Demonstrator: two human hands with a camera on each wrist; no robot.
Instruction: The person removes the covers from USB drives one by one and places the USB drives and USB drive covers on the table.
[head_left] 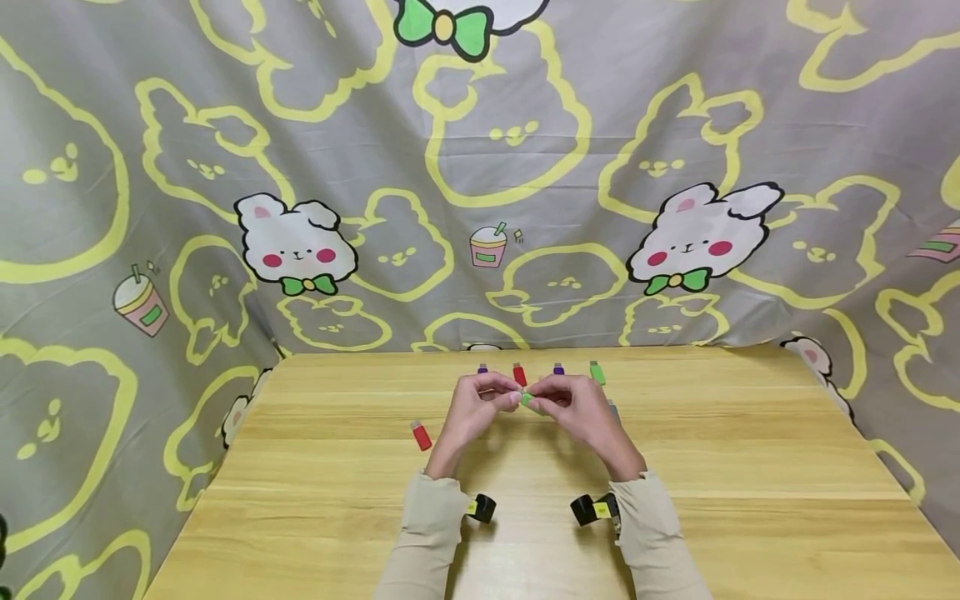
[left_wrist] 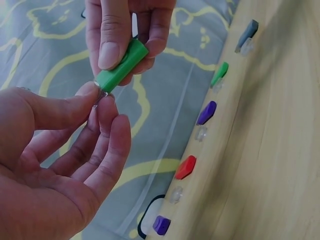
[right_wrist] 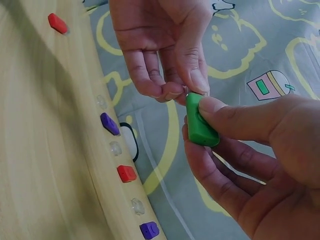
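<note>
A small green stick (head_left: 527, 398) with a clear end is held above the middle of the wooden table (head_left: 750, 467). My right hand (head_left: 543, 402) grips its green body (right_wrist: 204, 131) between thumb and fingers. My left hand (head_left: 512, 397) pinches the clear tip (left_wrist: 100, 94) with thumb and index finger; its other fingers hang loosely curled. The two hands meet fingertip to fingertip, clear of the tabletop.
Along the table's far edge lie a purple stick (head_left: 482, 367), a red one (head_left: 519, 374), another purple one (head_left: 558, 368) and a green one (head_left: 597, 372); a grey one (left_wrist: 247, 35) lies nearer. A lone red stick (head_left: 422, 434) rests left of my hands. Patterned cloth (head_left: 480, 167) hangs behind.
</note>
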